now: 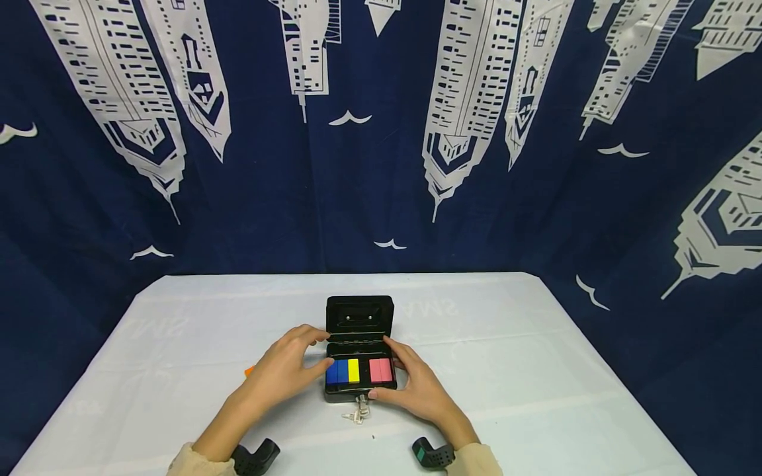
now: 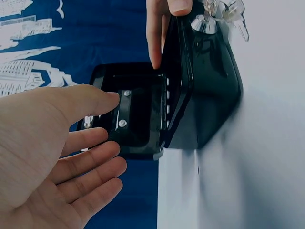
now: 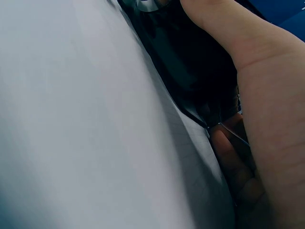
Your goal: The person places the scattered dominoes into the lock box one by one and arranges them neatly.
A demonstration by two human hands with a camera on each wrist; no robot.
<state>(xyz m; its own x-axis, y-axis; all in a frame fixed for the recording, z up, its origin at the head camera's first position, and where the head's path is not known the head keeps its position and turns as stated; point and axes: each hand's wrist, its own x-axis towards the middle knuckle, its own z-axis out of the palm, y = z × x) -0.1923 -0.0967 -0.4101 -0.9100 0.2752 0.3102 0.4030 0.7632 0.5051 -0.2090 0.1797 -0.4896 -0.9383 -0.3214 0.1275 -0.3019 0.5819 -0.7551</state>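
Observation:
A black cash box (image 1: 331, 397) stands on the table with its lid (image 1: 360, 316) raised. Blue blocks (image 1: 337, 371), a yellow block (image 1: 354, 371) and pink blocks (image 1: 381, 370) lie inside. A bunch of keys (image 1: 358, 414) hangs from the front lock, also visible in the left wrist view. My right hand (image 1: 418, 390) grips the box's right side, thumb at the front and fingers along the side. Beside the box's left edge, my left hand (image 1: 287, 365) is held with fingers spread and loosely bent, nothing between them; in the left wrist view it appears apart from the box.
The white table (image 1: 536, 370) stretches around the box. Something orange (image 1: 249, 371) is mostly hidden behind my left hand. A dark blue cloth (image 1: 369, 178) with white building prints hangs behind the table.

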